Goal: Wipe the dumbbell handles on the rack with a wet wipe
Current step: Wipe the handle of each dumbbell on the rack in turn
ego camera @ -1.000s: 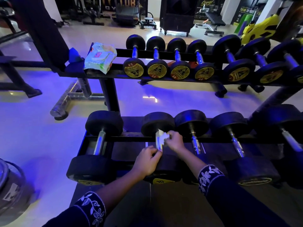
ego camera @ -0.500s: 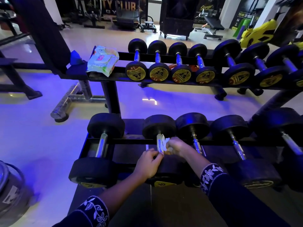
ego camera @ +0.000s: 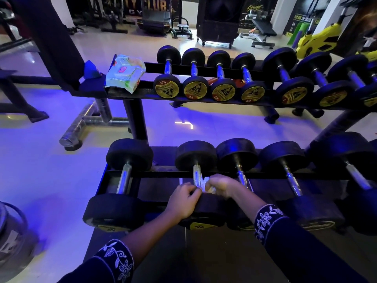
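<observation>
R hand (ego camera: pixel 222 185) clamps wipe (ego camera: pixel 204 180) on handle (ego camera: pixel 196 173), L hand (ego camera: pixel 184 199) grips dumbbell (ego camera: pixel 207 210); wipe prob bunches, missing the underside

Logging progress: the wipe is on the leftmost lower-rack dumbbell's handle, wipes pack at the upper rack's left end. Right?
No. The head view shows the wipe on the handle of the second lower-rack dumbbell from the left, not the leftmost; the wipes pack is at the upper rack's left end.
</observation>
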Available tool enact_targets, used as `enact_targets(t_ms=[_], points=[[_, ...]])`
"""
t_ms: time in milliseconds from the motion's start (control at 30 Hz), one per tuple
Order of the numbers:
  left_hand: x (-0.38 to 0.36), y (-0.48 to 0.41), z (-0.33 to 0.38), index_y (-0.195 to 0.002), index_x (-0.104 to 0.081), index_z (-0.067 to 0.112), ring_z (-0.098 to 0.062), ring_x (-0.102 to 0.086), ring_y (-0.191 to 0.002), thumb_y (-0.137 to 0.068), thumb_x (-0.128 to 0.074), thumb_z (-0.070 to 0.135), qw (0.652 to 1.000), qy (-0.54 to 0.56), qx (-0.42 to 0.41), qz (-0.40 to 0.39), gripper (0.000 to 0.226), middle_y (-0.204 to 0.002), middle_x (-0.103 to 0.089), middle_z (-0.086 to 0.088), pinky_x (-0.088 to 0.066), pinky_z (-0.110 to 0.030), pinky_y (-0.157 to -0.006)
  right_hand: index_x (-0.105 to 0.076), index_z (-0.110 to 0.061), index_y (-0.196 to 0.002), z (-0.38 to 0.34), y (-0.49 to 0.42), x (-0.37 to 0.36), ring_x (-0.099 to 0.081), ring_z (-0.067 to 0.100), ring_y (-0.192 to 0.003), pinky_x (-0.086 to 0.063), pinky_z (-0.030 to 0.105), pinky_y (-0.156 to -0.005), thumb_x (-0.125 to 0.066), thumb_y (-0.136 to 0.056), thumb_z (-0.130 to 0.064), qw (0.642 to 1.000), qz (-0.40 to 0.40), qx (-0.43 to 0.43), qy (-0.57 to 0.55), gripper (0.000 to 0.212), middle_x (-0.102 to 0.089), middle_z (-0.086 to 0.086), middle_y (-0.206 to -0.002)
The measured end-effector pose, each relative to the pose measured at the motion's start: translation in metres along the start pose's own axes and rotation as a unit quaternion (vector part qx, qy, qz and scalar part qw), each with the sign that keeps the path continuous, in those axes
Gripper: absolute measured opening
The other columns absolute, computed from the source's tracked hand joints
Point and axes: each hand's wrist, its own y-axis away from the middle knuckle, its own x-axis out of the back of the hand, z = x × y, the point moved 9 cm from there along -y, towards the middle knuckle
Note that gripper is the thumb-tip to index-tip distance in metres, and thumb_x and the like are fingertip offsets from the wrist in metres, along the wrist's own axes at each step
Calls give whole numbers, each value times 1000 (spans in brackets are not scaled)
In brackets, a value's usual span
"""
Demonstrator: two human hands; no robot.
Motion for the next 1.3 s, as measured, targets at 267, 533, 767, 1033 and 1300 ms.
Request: enact_targets(t_ms=[267, 533, 767, 1033, 1300], points=[[0, 1, 2, -70, -65, 17, -15, -60, -77, -85, -35, 59, 1000, -5, 3, 1, 54, -82, -60, 4, -50, -43, -74, -52, -2, -78, -24, -19, -3, -52, 25, -59, -50, 41, -60, -32, -87, 14, 990, 76, 31, -119, 27, -50, 13, -68], [2, 1, 0, -76, -70, 17, -10, -60, -75, -85, -37, 58, 1000, 21, -7, -8, 53, -81, -62, 4, -49, -43, -72, -46, -8, -61, 1, -1, 2, -45, 14, -36, -35, 14, -36, -41, -76, 14, 999, 30, 7, 24, 27, -44, 8, -50], [6, 3, 1, -71, -66, 13, -16, -58, -75, -84, -36, 58, 1000, 27, -9, 3, 55, -78, -59, 1, -48, -45, -73, -53, -1, -81, -13, -9, -10, -52, 19, -49, -41, 23, -48, -33, -79, 16, 997, 69, 39, -9, 25, -49, 11, -62], [8, 5, 0, -71, -67, 12, -16, -60, -74, -84, -38, 56, 998, 55, -5, 0, 54, -79, -60, -1, -48, -47, -72, -43, -4, -62, -18, -1, -1, -49, 25, -46, -43, 21, -35, -35, -77, 19, 994, 95, 20, -46, 29, -40, 15, -62], [13, 8, 3, -59, -56, 19, -13, -55, -68, -86, -40, 54, 998, 59, -4, 1, 47, -72, -55, 2, -46, -44, -69, -52, -18, -67, -45, 16, -1, -55, 20, -76, -36, 21, -62, -63, -72, -10, 943, 192, 124, 241, 15, -59, 5, -78]])
